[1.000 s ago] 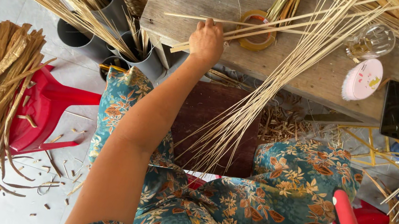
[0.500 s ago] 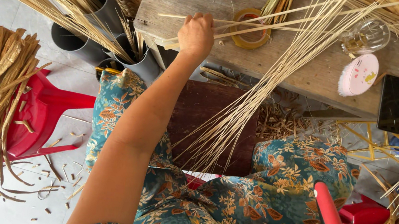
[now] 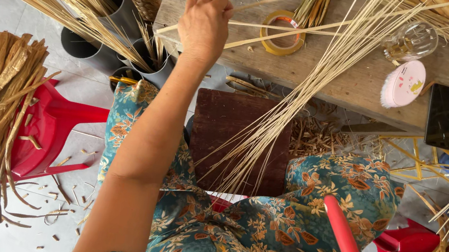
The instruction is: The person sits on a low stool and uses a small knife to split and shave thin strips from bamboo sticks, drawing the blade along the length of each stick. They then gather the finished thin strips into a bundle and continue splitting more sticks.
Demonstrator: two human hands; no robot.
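straw stalks (image 3: 307, 24) gripped by left hand (image 3: 204, 25) over crowded wooden table (image 3: 329, 79) edge.

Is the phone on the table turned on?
Off, it seems: the phone lies flat on the wooden table, its screen all black.

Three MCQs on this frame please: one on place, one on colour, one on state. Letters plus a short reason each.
1. Where does the roll of tan tape lie?
A. on the wooden table
B. on the red plastic chair
C. in a grey tube

2. What colour is the round brush on the table?
A. green
B. pink
C. black

3. What is the left hand doing?
A. resting open and flat
B. closed on thin pale reed sticks
C. holding the dark phone

Key: A, it sits on the tabletop; B, its back is pink; B, fingers curl round the sticks.
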